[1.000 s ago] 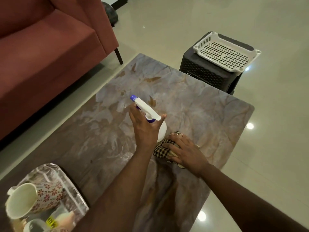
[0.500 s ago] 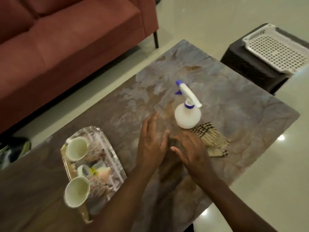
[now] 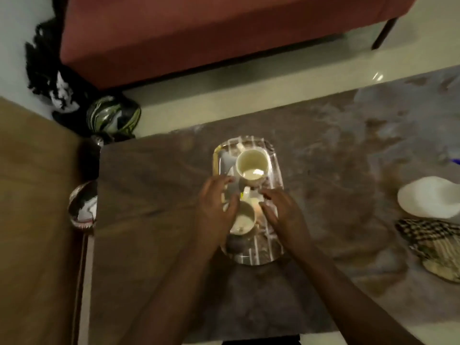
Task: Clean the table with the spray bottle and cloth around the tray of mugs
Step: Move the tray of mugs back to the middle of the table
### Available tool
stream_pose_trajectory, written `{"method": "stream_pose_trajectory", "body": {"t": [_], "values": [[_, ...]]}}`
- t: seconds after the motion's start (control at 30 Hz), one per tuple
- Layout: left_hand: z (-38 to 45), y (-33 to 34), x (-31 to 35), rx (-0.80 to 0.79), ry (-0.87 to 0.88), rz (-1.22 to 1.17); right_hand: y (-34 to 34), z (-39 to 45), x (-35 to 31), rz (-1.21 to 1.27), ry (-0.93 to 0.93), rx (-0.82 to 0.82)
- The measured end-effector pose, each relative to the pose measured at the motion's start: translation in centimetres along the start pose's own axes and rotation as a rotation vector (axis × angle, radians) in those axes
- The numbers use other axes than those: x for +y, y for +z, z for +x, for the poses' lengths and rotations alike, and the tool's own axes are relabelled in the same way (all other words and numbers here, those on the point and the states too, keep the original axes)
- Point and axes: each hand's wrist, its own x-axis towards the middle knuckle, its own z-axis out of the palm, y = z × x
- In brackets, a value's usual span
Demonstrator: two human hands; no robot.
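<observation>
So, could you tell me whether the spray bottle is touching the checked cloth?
Apart. The head view shows a strip of bare table between the spray bottle and the checked cloth.

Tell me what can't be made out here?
- Near mug: head view, left hand covers part; contents unclear.
- Spray bottle: right edge cuts off its nozzle.
- Cloth: partly beyond the right edge.
- Whether right hand touches the tray: motion blur.

Sofa: red-upholstered sofa (image 3: 199,33) along the top, one dark leg (image 3: 383,33) visible at right.
Floor: glossy pale tiles (image 3: 249,100).
Beside sofa: black tangled bundle (image 3: 47,70); dark green-striped bag (image 3: 113,115).
Left: brown wooden surface (image 3: 37,220).
</observation>
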Motion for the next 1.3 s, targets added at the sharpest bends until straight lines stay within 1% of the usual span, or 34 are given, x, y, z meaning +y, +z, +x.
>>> {"method": "stream_pose_trajectory", "body": {"t": [0.07, 0.1, 0.17, 0.23, 0.27, 0.4, 0.47, 0.53, 0.6, 0.63, 0.7, 0.77, 0.83, 0.9, 0.97, 1.07, 1.13, 1.2, 1.27, 1.3], "values": [[-0.1, -0.3, -2.3, 0.035, -0.125, -0.011, 1.5, 0.0, 1.2, -0.052, 0.068, -0.075], [0.0, -0.2, -3.1, 0.047, -0.186, -0.034, 1.9, 0.0, 1.9, -0.079, 0.099, -0.084], [0.1, -0.1, -4.2, 0.058, -0.340, -0.100, 2.1, 0.2, 2.7, -0.121, 0.151, -0.060], [0.2, 0.2, -6.0, 0.026, -0.528, -0.136, 2.3, 0.4, 3.3, -0.151, 0.237, -0.036], [0.2, 0.5, -7.1, 0.001, -0.594, -0.139, 2.4, 0.4, 3.4, -0.167, 0.286, -0.029], [0.0, 2.5, -9.6, -0.150, -0.759, -0.156, 2.5, 0.3, 5.4, -0.190, 0.445, -0.025], [-0.3, 4.2, -9.7, -0.211, -0.728, -0.113, 2.7, 0.4, 7.0, -0.217, 0.465, -0.041], [-0.3, 5.2, -9.9, -0.202, -0.679, -0.062, 2.8, 0.3, 7.5, -0.224, 0.447, -0.020], [0.0, 5.7, -10.3, -0.154, -0.730, -0.065, 2.6, 0.5, 6.7, -0.160, 0.457, -0.006], [0.1, 5.8, -10.5, -0.156, -0.767, -0.059, 2.5, 0.7, 6.2, -0.123, 0.469, -0.010], [0.0, 6.3, -10.8, -0.180, -0.791, -0.037, 2.0, 0.7, 5.7, -0.082, 0.414, -0.034], [-0.2, 6.5, -10.5, -0.181, -0.789, -0.040, 1.3, 0.9, 6.5, -0.046, 0.367, -0.071], [-0.8, 6.9, -9.7, -0.178, -0.842, -0.078, 0.3, 1.9, 7.7, -0.067, 0.365, -0.112], [-2.2, 7.9, -8.8, -0.170, -0.946, -0.143, -0.9, 3.7, 8.7, -0.139, 0.340, -0.172], [-4.0, 9.1, -7.4, -0.132, -1.046, -0.251, -2.0, 5.7, 9.7, -0.222, 0.246, -0.257], [-6.2, 10.8, -4.8, -0.057, -1.157, -0.482, -2.7, 8.7, 11.0, -0.285, 0.112, -0.365], [-7.3, 12.1, -3.2, -0.017, -1.224, -0.579, -2.6, 10.1, 11.9, -0.316, 0.042, -0.435], [-8.0, 13.2, -1.4, 0.002, -1.279, -0.679, -2.6, 10.9, 12.5, -0.349, 0.022, -0.498], [-8.5, 13.9, -0.1, -0.006, -1.325, -0.753, -3.3, 11.2, 12.7, -0.335, 0.033, -0.484], [-8.7, 14.0, 0.3, -0.032, -1.343, -0.781, -3.8, 10.9, 12.5, -0.309, 0.066, -0.429]]}}
